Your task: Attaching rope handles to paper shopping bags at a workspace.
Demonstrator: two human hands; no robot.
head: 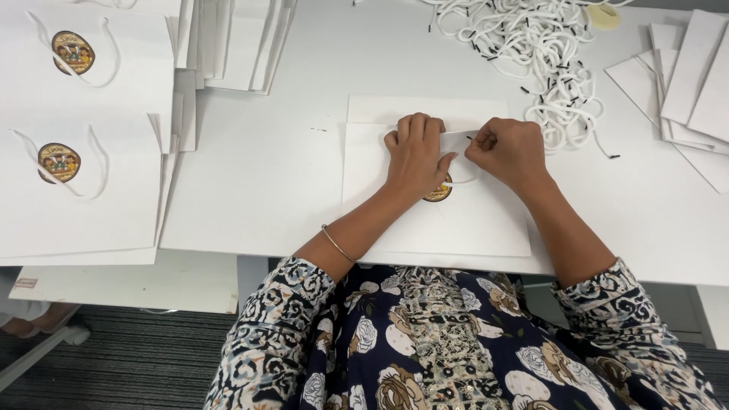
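Note:
A flat white paper bag [471, 220] with a round gold sticker [439, 193] lies on the white table [258, 182] in front of me. My left hand [414, 156] presses down on the bag's top edge, fingers curled over it. My right hand [507, 150] pinches the black-tipped end of a white cord [461, 182] at that same top edge. The cord loops down across the bag between my hands. The sticker is partly hidden under my left hand.
Finished white bags [76, 190] with cord handles and round stickers lie stacked at the left. More flat bags [228, 38] stand at the back left. A heap of white cords [539, 45] sits at the back, folded white sheets [683, 83] at the right.

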